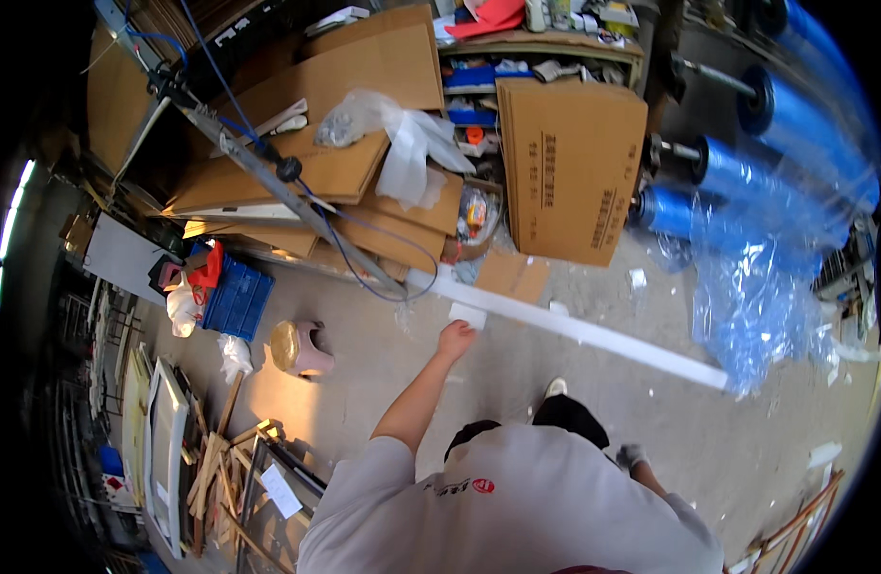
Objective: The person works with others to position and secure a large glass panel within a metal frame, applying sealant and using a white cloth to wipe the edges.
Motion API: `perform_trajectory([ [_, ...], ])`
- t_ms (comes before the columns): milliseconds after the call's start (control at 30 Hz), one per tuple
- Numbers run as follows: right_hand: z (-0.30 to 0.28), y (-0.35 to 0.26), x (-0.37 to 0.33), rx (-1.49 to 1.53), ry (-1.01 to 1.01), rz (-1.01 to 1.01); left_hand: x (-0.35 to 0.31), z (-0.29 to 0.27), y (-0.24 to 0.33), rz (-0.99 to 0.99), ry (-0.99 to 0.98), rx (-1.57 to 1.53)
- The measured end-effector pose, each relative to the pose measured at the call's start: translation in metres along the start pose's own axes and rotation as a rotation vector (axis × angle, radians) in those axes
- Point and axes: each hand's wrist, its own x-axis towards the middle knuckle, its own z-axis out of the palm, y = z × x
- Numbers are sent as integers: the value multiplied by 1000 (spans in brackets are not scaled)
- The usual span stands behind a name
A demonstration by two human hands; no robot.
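Pinching white card [469, 315] | left hand [456, 339], card jutting forward | right hand [633, 455]: grip unclear

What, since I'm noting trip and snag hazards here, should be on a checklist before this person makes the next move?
1. White piece in the left hand: ok, the fingers are at its edge.
2. Right hand free of any object: cannot tell, too small and dark.
3. Right hand clear of the long white strip: ok, they are apart.
4. Clear plastic film off the strip's right end: cannot tell whether they touch.
5. Floor free of scraps: not ok, white bits lie about.
6. Stool clear of the left forearm: ok, apart.
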Motion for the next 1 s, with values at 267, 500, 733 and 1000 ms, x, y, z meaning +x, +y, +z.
perform_trajectory([
  [267, -442, 25, 158, 1610, 746, -19, 201, -91, 68, -84, 269, 9],
  [500, -410, 0, 178, 1291, 554, 154, 481, -185, 118, 51, 432, 473],
  [733, -311, -57, 127, 1803, -48, 863, 660, -287, 22, -610, 118, 974],
  [1000, -376, -94, 149, 1956, 71, 859, 674, -358, -85, -452, 195, 920],
])
